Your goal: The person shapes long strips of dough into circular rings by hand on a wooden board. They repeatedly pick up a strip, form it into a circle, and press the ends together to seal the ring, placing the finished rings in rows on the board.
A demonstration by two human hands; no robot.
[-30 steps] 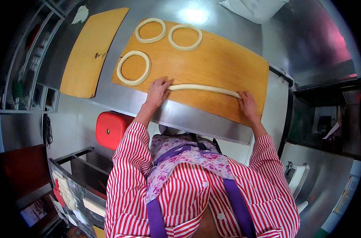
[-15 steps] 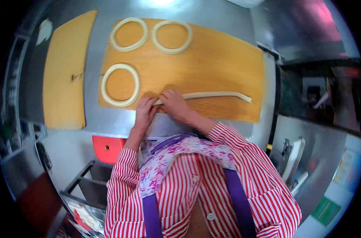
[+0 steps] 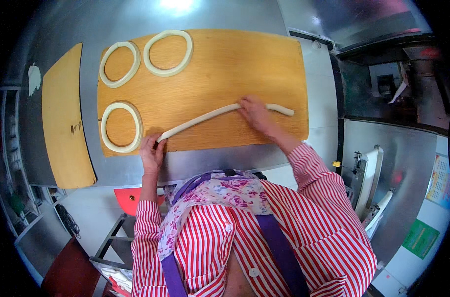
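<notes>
My left hand [image 3: 150, 152]: fingertips pinching dough rope [image 3: 205, 117] end.
My right hand [image 3: 254, 113]: palm flat, fingers released on rope.
Board [image 3: 264, 69]: three dough rings [image 3: 168, 53].

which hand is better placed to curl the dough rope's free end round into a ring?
Probably right. The right hand rests on the dough rope close to its free right end, with bare wooden board around it. The left hand pins the other end at the board's near edge, beside a finished dough ring.
</notes>
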